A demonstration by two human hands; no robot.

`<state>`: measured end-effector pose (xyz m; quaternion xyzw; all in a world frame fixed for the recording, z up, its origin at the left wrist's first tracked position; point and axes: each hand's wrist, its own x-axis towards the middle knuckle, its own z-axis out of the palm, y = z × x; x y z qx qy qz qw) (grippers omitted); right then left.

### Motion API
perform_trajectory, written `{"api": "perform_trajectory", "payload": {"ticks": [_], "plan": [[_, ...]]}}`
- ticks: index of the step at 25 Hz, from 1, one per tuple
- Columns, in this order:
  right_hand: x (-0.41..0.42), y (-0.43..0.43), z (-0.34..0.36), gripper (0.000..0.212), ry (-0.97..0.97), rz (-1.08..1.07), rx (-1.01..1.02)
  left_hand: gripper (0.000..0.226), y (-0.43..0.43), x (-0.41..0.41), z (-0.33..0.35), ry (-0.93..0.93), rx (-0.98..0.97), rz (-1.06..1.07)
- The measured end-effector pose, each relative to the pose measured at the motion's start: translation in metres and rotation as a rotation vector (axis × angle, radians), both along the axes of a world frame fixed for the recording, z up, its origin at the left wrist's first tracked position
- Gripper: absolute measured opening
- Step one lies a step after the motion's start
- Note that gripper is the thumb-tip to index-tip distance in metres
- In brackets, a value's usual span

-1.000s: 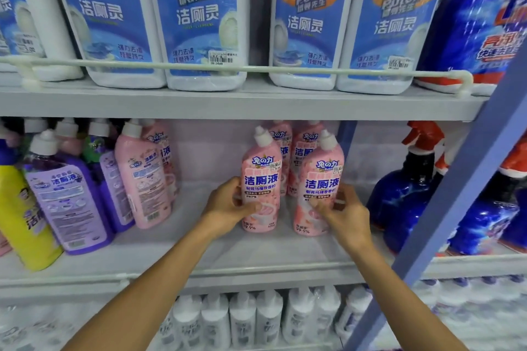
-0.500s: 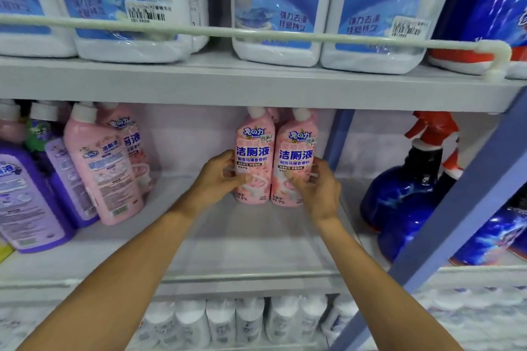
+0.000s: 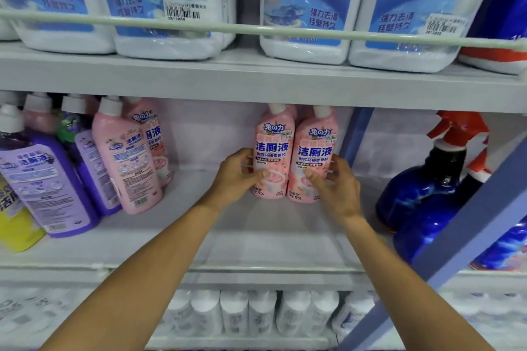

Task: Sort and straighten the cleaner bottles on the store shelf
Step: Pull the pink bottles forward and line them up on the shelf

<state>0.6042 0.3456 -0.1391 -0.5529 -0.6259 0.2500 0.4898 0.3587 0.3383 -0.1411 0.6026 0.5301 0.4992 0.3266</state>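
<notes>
Nearest the camera, a row of white plastic bottles (image 3: pixel 256 313) is standing on the lower shelf. Above it, two bare forearms are reaching over the front lip of the grey metal shelf (image 3: pixel 256 239).

The left hand (image 3: pixel 239 177) is gripping the left pink toilet-cleaner bottle with the white cap (image 3: pixel 275 148), thumb across the label and fingers wrapping its outer side. The right hand (image 3: pixel 335 184) is gripping the matching right pink bottle (image 3: pixel 315 154) in the same way. Both bottles are standing upright, touching each other, labels facing out, deep on the shelf and just beside the blue upright post (image 3: pixel 353 134).

The step in hand appears to be squaring this pair into one tidy group. Next, both hands probably need to be loosening gently so neither bottle is tipping.

Farther left, a pink bottle turned back-label-out (image 3: pixel 125 157) is leaning among purple cleaner bottles (image 3: pixel 42 179); it is likely needing to be turned and joined to the pink pair.
</notes>
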Motion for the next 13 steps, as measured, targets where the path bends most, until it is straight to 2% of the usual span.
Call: {"api": "perform_trajectory", "payload": {"ticks": [4,7,10,13], "plan": [[0.008,-0.019,0.008,0.068,-0.058,0.007,-0.032,0.052,-0.028,-0.04,0.005,-0.004,0.008,0.098],[-0.003,-0.054,0.009,0.071,-0.093,0.008,0.036,0.047,-0.067,-0.089,0.01,-0.022,0.018,0.163],[-0.046,-0.091,0.022,0.071,-0.129,0.081,0.134,0.05,-0.126,-0.142,0.023,0.021,0.054,0.176],[-0.121,-0.122,0.044,0.071,-0.15,0.277,0.136,0.057,-0.197,-0.203,0.041,0.107,0.084,0.208]]}}
